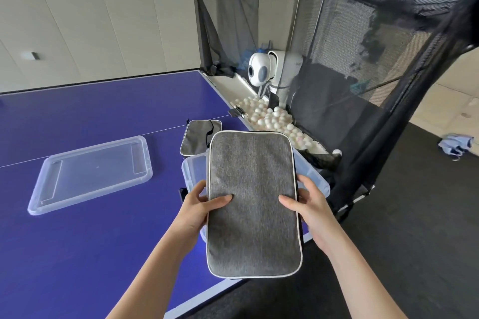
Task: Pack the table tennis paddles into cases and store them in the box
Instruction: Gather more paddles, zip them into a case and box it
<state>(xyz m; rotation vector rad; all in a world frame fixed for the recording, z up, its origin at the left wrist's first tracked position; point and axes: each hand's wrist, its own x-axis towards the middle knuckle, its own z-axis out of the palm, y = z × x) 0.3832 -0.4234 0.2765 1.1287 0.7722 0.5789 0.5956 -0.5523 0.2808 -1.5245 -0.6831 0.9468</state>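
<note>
Grey fabric with white piping covers the case [252, 202], a rounded rectangle held flat and lengthwise away from the person, above the near right corner of the surface [90, 111]. The left hand [199, 211] grips its left edge, thumb on top and fingers underneath; the right hand [309, 208] grips its right edge the same way. Both grips are pinching the case. Directly below the case sits a clear plastic box [193, 171], open, mostly hidden by the case; its contents cannot be seen. Just behind the box lies a second case [198, 138], grey and darker, flat on the blue surface. The clear lid [90, 173] lies flat on the surface, well apart to the left. Beyond the surface's right edge, a black net [350, 33] encloses a white ball machine [261, 70] and a tray of white balls [272, 119].
</note>
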